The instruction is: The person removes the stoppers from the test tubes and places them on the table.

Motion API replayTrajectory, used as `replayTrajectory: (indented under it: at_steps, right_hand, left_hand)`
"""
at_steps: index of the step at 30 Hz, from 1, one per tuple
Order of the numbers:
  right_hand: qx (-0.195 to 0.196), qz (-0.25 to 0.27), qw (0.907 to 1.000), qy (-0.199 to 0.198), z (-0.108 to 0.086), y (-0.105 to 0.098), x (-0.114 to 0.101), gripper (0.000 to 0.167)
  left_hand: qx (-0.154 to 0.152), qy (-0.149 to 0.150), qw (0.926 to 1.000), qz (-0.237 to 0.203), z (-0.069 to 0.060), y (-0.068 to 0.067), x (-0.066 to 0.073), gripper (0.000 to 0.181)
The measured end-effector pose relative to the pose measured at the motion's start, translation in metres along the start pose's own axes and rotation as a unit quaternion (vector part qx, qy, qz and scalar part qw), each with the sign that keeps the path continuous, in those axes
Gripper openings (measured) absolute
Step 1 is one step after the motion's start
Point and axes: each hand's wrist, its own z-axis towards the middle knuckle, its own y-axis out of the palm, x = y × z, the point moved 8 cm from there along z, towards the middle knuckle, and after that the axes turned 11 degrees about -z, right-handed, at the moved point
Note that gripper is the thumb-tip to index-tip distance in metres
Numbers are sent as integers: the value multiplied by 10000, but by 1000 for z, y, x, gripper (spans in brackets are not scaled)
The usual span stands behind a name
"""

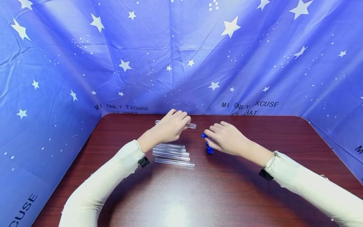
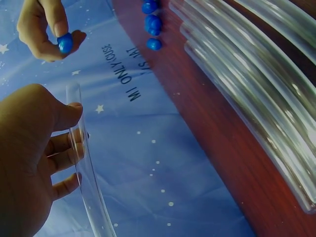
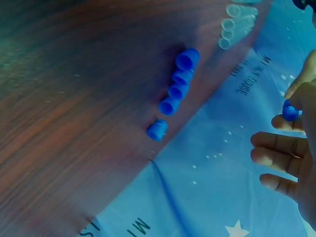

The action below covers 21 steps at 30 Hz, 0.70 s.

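Note:
My left hand grips a clear test tube between thumb and fingers, lifted above the far part of the table. Its open mouth points right, toward my right hand. Thumb and index finger of the right hand pinch a small blue cap, a short gap away from the tube's mouth. Below that hand, several more blue caps sit in a line on the table. To their left several clear test tubes lie side by side, their mouths facing the caps.
The dark red wooden table has rounded far corners. A blue curtain with white stars and printed words hangs right behind its far edge and along both sides. Each sleeve cuff carries a small black device.

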Motion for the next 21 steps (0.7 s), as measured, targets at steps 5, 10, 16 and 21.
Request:
replayTrajectory:
  at_steps: [5,10,16,21]
  right_hand:
    - [-321,145,9992,-162,-8,7,-7,16]
    - [-612,195,9976,-274,-18,13,-15,15]
    - [-782,237,9959,-380,-25,16,-20,16]
    - [-953,299,9939,-478,-31,18,-24,15]
  left_hand:
    - [-297,-92,9995,-33,-2,8,-4,8]
    - [-656,-153,9977,8,-5,18,-5,7]
    - [-987,-76,9950,154,-9,32,-5,11]
    - [-1322,-209,9910,84,-12,40,-8,13]
